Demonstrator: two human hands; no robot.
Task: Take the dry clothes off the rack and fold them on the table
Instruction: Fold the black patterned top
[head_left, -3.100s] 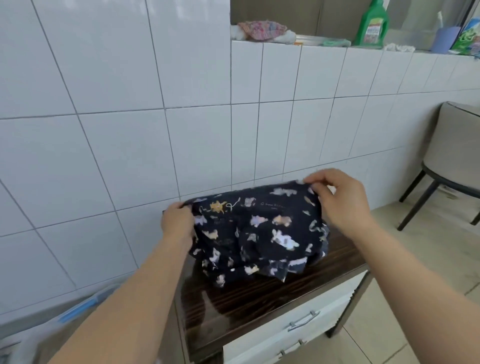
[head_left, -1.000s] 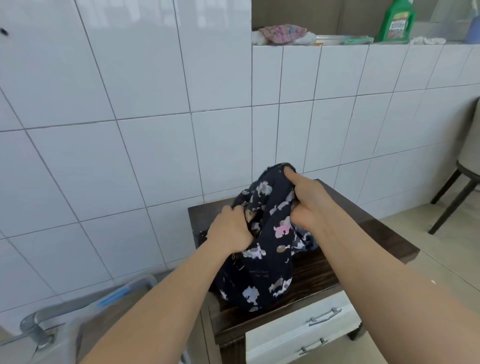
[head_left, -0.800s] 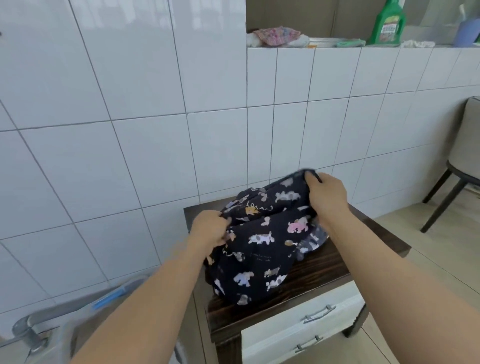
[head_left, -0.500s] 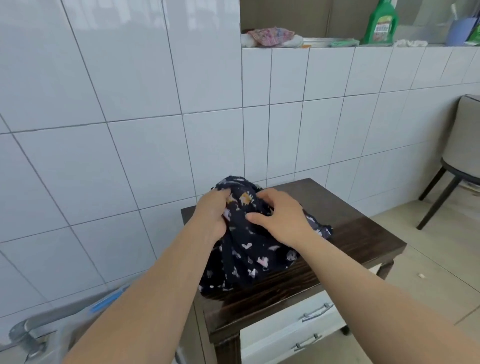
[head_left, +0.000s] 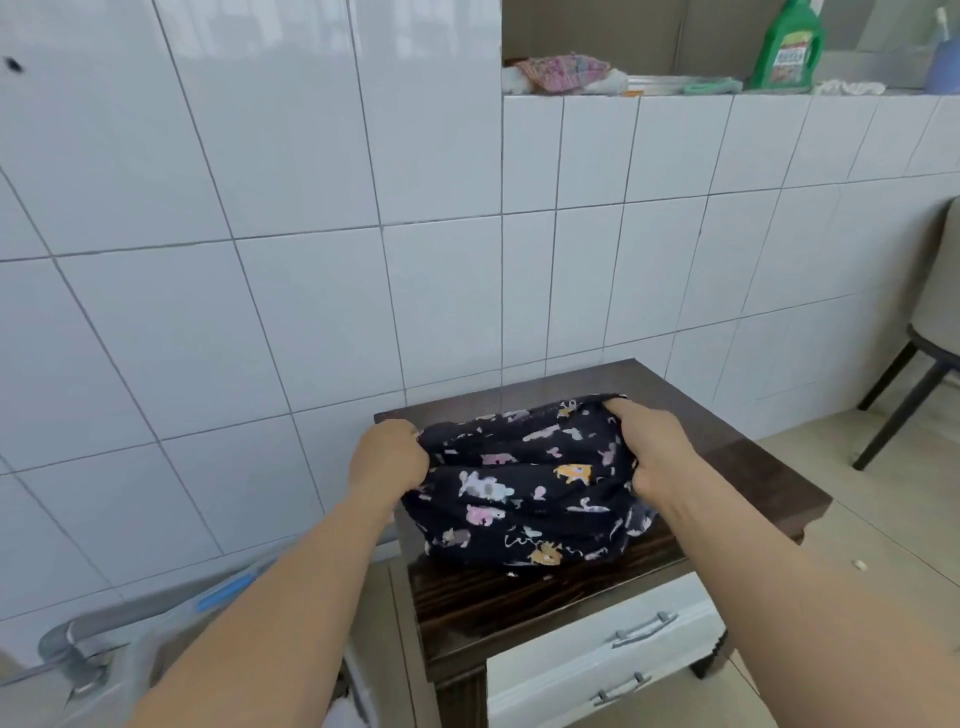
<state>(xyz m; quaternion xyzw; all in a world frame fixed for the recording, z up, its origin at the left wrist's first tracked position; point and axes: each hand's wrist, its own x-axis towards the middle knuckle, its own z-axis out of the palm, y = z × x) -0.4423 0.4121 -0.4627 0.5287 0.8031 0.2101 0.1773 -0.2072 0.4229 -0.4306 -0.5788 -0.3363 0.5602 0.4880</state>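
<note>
Our left hand (head_left: 387, 460) was closed in a fist on the left end of the dark printed garment (head_left: 524, 491), and our right hand (head_left: 652, 449) was clenched on its right end, fingers curled into the cloth. Between the two grips the fabric was stretched sideways in a loose bundle, its lower part resting on the dark wooden table (head_left: 769, 483), toward the near left of the top. The print looked like small animals in pink, white and orange, though the blur left us unsure. Below the tabletop sat two white drawers (head_left: 597, 670) with metal handles. Behind stood the white tiled wall (head_left: 311, 234); on its ledge, well apart from us, stood a green detergent bottle (head_left: 789, 47).
</note>
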